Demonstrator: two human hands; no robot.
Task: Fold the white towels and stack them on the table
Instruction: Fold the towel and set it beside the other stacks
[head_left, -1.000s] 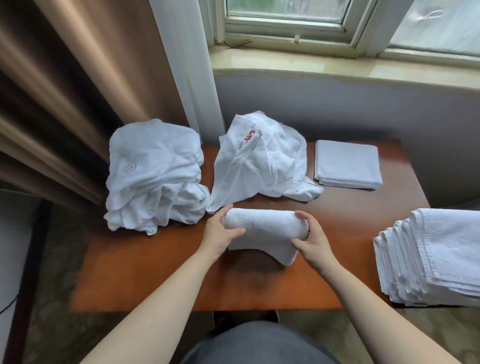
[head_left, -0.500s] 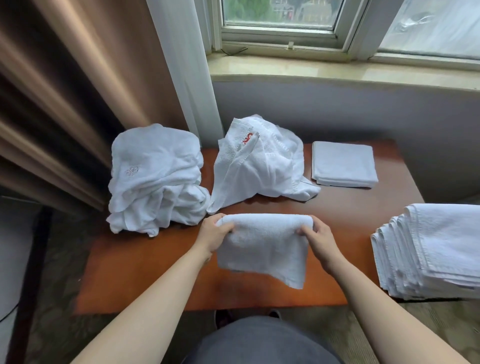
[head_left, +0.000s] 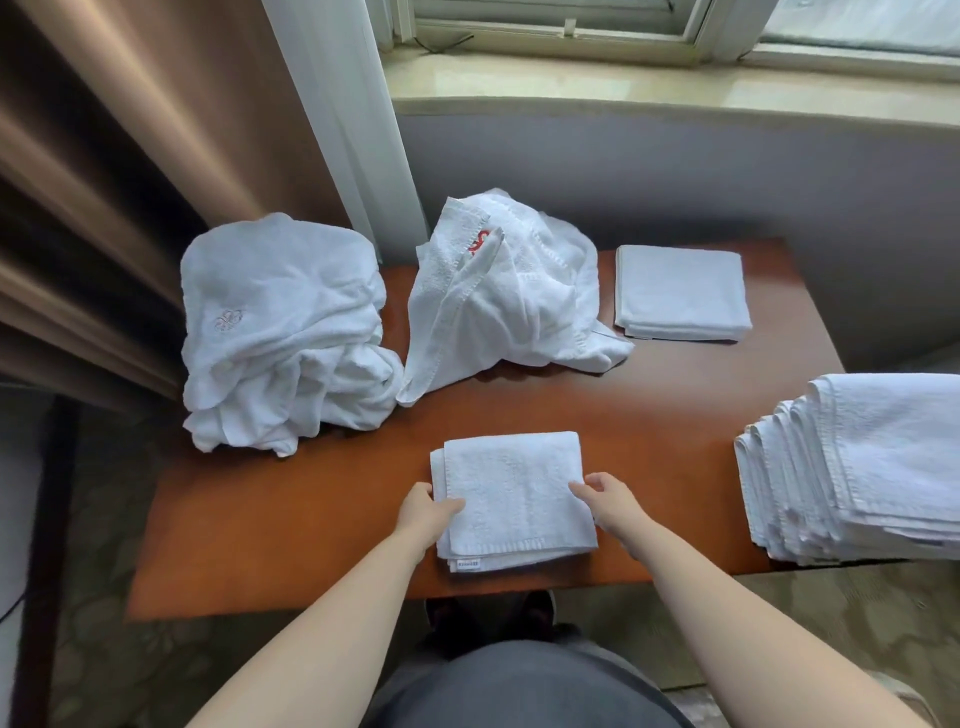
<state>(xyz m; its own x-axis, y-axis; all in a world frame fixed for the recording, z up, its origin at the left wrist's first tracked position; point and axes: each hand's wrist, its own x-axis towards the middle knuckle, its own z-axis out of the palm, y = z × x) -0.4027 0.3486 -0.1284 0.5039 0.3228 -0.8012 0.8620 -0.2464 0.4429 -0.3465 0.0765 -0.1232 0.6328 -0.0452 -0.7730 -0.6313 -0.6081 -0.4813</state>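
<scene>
White terry, a folded towel (head_left: 511, 501) is pinched at its sides by the left hand (head_left: 426, 512) and right hand (head_left: 605, 501) on the worktop (head_left: 311, 525), beside finished stacks (head_left: 683, 291), while two crumpled heaps (head_left: 283, 332) are left unfolded.

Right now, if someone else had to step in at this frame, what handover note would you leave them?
Left hand: grips the left edge of the folded towel, thumb on top.
Right hand: fingers pinch its right edge.
The towel lies flat near the front of the table.
Done: this fold; one folded towel at the back right; a stack at the right edge.
Left: two unfolded heaps, left and centre; stack this towel.
</scene>
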